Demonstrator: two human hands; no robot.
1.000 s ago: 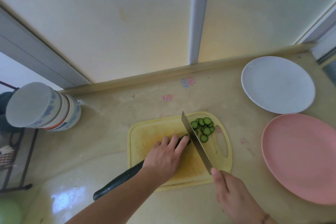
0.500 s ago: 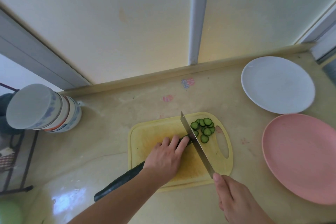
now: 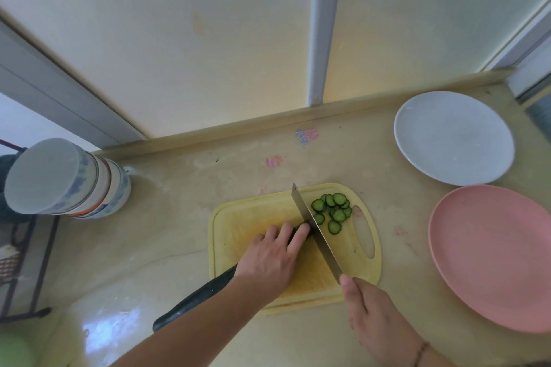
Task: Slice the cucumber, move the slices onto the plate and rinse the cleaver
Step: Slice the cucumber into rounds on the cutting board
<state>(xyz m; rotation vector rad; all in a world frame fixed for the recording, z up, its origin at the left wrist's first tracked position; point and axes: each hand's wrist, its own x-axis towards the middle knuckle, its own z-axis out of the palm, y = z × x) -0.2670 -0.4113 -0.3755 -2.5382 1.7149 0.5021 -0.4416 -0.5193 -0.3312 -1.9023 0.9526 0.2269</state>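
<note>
A long dark green cucumber [image 3: 196,298] lies slantwise, its upper end on the yellow cutting board [image 3: 256,217] and its tail on the counter at lower left. My left hand [image 3: 272,256] presses it down, fingertips close to the cut end. My right hand [image 3: 372,310] grips the cleaver [image 3: 317,232] by its hidden handle; the blade stands edge-down on the cucumber right beside my left fingertips. Several round cucumber slices [image 3: 334,210] lie in a loose heap on the board to the right of the blade.
A pale white plate [image 3: 453,137] sits at the back right and a pink plate [image 3: 495,256] in front of it. A stack of bowls [image 3: 68,179] stands on the left, beside a dark wire rack [image 3: 26,262]. A wall rises behind the counter.
The blade has stayed at the cucumber's cut end. Both hands have barely shifted; the heap of slices looks much the same.
</note>
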